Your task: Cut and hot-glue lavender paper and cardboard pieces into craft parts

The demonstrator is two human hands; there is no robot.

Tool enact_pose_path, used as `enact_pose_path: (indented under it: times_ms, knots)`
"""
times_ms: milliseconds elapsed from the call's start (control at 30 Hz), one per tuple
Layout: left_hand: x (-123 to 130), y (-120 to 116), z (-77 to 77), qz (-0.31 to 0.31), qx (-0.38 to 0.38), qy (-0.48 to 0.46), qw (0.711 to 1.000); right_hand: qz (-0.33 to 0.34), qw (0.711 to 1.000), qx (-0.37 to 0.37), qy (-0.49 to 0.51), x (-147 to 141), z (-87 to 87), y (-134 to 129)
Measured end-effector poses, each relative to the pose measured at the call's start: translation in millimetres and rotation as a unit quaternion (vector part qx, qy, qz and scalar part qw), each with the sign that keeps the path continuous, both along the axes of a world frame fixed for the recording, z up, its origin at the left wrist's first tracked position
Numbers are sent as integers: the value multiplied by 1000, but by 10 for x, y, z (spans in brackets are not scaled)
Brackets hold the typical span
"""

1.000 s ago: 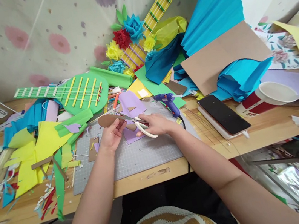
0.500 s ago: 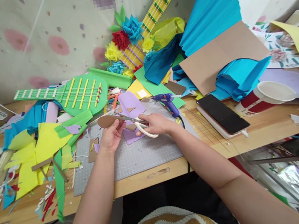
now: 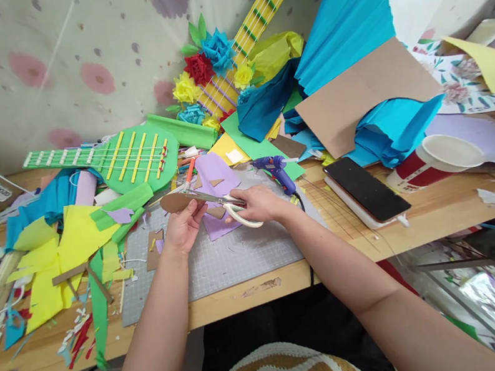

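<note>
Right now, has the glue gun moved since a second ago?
No, the glue gun keeps its place by the far edge of the mat.

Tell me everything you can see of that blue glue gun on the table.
The glue gun is blue, seemingly plastic, with a pale stick or tip at the right end of its barrel and orange lettering or marks. It lies on its side, its handle slanting toward the person, a dark cord running from the handle's end. It sits at the far right of the gray cutting mat, against green paper. Neither hand touches it.
</note>
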State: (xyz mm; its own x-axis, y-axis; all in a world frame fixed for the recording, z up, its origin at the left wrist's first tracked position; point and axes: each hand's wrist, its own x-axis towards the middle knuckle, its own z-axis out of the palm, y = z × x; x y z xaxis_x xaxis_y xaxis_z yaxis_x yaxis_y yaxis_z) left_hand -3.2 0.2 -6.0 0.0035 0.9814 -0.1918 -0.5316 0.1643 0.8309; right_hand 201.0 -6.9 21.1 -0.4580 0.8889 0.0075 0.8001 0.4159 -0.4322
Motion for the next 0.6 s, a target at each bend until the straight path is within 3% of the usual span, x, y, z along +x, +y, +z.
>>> enact_pose_path:
  times_ms: [400, 600]
  knots:
    - [34, -27, 63, 3, -18, -14, 1000, -17, 1000, -12, 17, 20, -34, 24]
    - [51, -26, 69, 2, -2, -34, 999, 12, 999, -31, -8, 13, -18, 19]
